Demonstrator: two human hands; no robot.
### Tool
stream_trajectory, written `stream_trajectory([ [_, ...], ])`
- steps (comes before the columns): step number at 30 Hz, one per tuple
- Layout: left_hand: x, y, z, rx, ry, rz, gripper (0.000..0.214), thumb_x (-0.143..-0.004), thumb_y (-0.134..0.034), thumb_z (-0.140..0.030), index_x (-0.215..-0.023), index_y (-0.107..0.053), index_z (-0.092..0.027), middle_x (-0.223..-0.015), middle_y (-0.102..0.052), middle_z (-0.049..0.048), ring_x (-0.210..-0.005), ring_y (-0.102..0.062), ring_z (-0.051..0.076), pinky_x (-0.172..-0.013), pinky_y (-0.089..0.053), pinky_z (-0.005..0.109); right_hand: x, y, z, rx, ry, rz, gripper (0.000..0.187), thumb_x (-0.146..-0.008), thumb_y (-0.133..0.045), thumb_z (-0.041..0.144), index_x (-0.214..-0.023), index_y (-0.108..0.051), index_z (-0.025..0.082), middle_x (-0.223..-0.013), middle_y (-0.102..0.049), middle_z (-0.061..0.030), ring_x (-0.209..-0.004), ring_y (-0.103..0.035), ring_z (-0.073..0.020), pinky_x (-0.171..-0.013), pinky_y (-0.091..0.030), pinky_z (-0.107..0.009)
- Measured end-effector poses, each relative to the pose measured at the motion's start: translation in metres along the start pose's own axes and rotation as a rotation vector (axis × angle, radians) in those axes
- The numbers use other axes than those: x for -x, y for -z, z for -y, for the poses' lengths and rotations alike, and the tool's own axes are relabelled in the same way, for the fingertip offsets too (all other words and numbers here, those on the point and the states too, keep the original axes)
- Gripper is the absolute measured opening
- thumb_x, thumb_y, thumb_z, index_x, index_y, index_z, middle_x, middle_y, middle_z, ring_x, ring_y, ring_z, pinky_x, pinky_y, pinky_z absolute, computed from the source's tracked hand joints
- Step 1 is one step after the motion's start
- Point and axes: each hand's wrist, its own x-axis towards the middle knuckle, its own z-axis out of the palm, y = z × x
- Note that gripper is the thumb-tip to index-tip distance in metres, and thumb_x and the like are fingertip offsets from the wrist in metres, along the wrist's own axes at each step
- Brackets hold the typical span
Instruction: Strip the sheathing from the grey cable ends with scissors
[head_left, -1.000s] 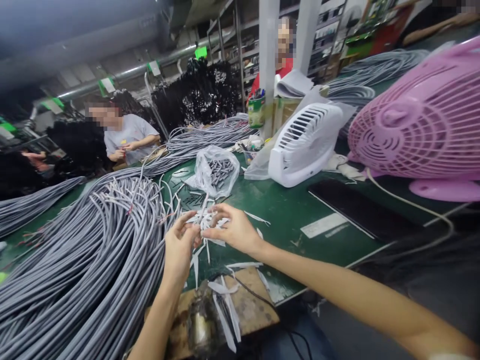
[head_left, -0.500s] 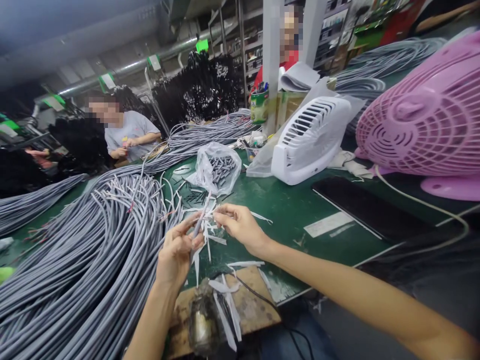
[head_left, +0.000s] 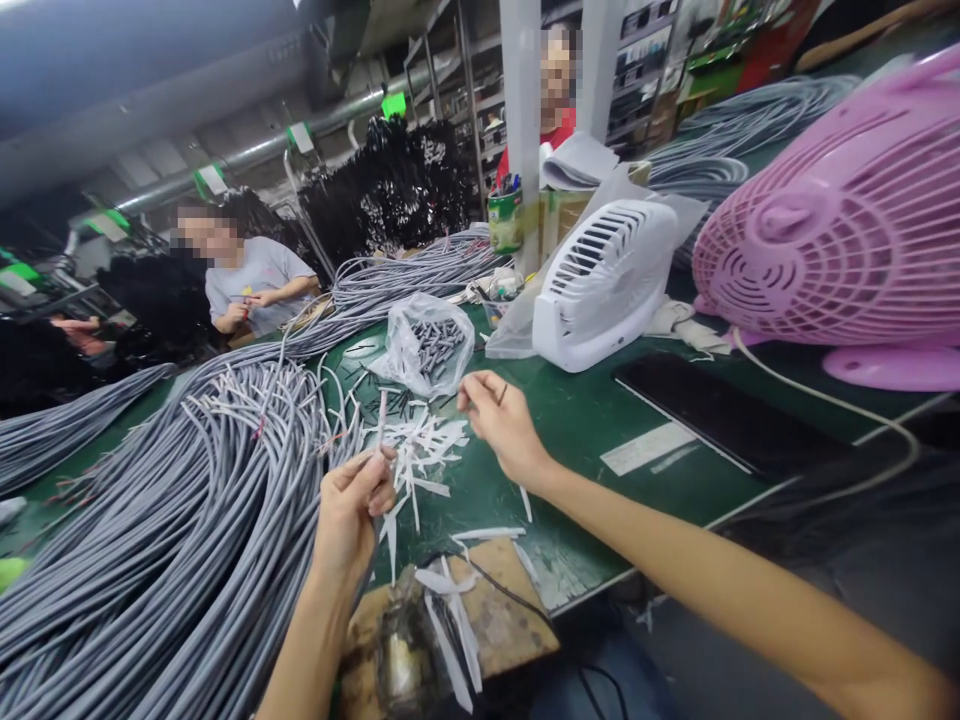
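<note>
My left hand (head_left: pixel 358 492) is closed around a grey cable, whose pale end (head_left: pixel 382 420) points up above the fingers. My right hand (head_left: pixel 501 415) is apart from it, to the right, with thumb and fingertips pinched together. What sits in that pinch, if anything, is too small to make out. Just beyond the right fingertips lies a clear plastic bag (head_left: pixel 401 345) with short grey pieces (head_left: pixel 437 345) in it. Between the hands, white strips (head_left: pixel 429 445) are scattered on the green table (head_left: pixel 559 500). Thin black pieces (head_left: pixel 394 403) lie near the bag.
A large bundle of grey cables (head_left: pixel 202 540) fills the left side. To the right stand a white fan (head_left: pixel 600 290), a pink fan (head_left: pixel 817 230) and a dark flat slab (head_left: pixel 720 410). A small machine on a wooden board (head_left: pixel 510 600) sits in front. Two people (head_left: pixel 262 280) are across the table.
My right hand has moved away from the cable end, up and to the right toward the bag. My left hand keeps the cable, now more upright. The view has shifted slightly.
</note>
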Motion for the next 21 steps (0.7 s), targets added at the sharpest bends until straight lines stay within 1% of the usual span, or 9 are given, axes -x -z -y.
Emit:
stream_trajectory([
  [3,0.0,0.0,0.0,0.014,0.014,0.022,0.031,-0.045,-0.081,-0.027,-0.069,-0.071,-0.01,-0.046,-0.043,-0.0054,-0.036,-0.029,-0.002,-0.036,-0.016,0.013,0.013,-0.003,0.012,0.139,0.149,0.245,0.025,-0.074,-0.058,0.038,-0.086,-0.062,0.016,-0.073,-0.061,-0.0003,-0.045,-0.037,-0.0051,-0.042,-0.028,-0.019],
  [5,0.001,-0.001,0.002,0.022,0.007,0.024,0.031,-0.045,-0.081,-0.025,-0.071,-0.071,-0.011,-0.049,-0.048,-0.0036,-0.036,-0.031,-0.001,-0.036,-0.017,0.013,0.024,-0.008,0.016,0.255,0.237,0.373,0.018,-0.075,-0.058,0.029,-0.081,-0.065,0.015,-0.066,-0.061,0.0003,-0.045,-0.036,-0.0052,-0.044,-0.028,-0.019],
  [7,0.001,-0.002,0.003,0.009,-0.012,0.02,0.03,-0.044,-0.08,-0.024,-0.069,-0.071,-0.01,-0.05,-0.049,-0.0025,-0.037,-0.032,-0.001,-0.037,-0.018,0.014,0.029,-0.012,0.015,0.32,0.255,0.41,0.016,-0.077,-0.053,0.023,-0.073,-0.066,0.013,-0.061,-0.06,0.0002,-0.046,-0.039,-0.0058,-0.045,-0.03,-0.018],
  [9,0.002,-0.002,0.003,-0.009,-0.032,0.011,0.028,-0.044,-0.08,-0.023,-0.066,-0.071,-0.009,-0.048,-0.049,-0.0022,-0.037,-0.033,0.0,-0.037,-0.019,0.014,0.025,-0.011,0.011,0.367,0.197,0.435,0.016,-0.076,-0.052,0.019,-0.069,-0.065,0.013,-0.061,-0.061,-0.0006,-0.048,-0.044,-0.0068,-0.046,-0.033,-0.018],
  [11,0.003,0.0,0.001,-0.008,-0.065,-0.003,0.027,-0.043,-0.081,-0.024,-0.064,-0.071,-0.009,-0.047,-0.049,-0.0017,-0.037,-0.033,0.0,-0.037,-0.02,0.014,0.016,-0.007,0.005,0.46,0.131,0.427,0.014,-0.073,-0.053,0.013,-0.068,-0.066,0.013,-0.062,-0.063,-0.0014,-0.051,-0.05,-0.0084,-0.049,-0.036,-0.018],
  [14,0.005,0.004,-0.002,0.005,-0.126,-0.018,0.027,-0.044,-0.081,-0.025,-0.065,-0.071,-0.01,-0.051,-0.053,0.0006,-0.038,-0.034,0.0,-0.036,-0.02,0.014,0.004,0.0,0.002,0.586,0.11,0.268,0.016,-0.07,-0.051,0.009,-0.065,-0.065,0.014,-0.061,-0.064,-0.0026,-0.055,-0.054,-0.0109,-0.054,-0.039,-0.02],
  [17,0.007,0.006,-0.004,-0.019,-0.13,0.02,0.028,-0.049,-0.079,-0.025,-0.072,-0.072,-0.012,-0.054,-0.055,0.0012,-0.039,-0.035,0.001,-0.034,-0.015,0.013,0.005,0.001,0.008,0.476,0.177,0.139,0.016,-0.074,-0.052,0.02,-0.067,-0.065,0.014,-0.057,-0.058,-0.0011,-0.051,-0.048,-0.0094,-0.05,-0.037,-0.019],
  [19,0.006,0.005,-0.003,-0.041,-0.096,0.08,0.029,-0.051,-0.078,-0.025,-0.077,-0.072,-0.013,-0.058,-0.057,0.002,-0.039,-0.034,0.001,-0.033,-0.014,0.013,0.012,-0.002,0.014,0.376,0.218,0.153,0.019,-0.074,-0.057,0.03,-0.066,-0.064,0.014,-0.051,-0.05,0.0019,-0.047,-0.04,-0.0076,-0.046,-0.032,-0.019],
  [21,0.006,0.003,-0.001,-0.05,-0.06,0.119,0.03,-0.052,-0.078,-0.026,-0.078,-0.072,-0.013,-0.064,-0.059,0.0035,-0.04,-0.034,0.001,-0.034,-0.016,0.014,0.019,-0.005,0.017,0.291,0.202,0.21,0.023,-0.072,-0.061,0.036,-0.065,-0.064,0.014,-0.048,-0.043,0.0039,-0.045,-0.034,-0.0064,-0.043,-0.028,-0.019],
])
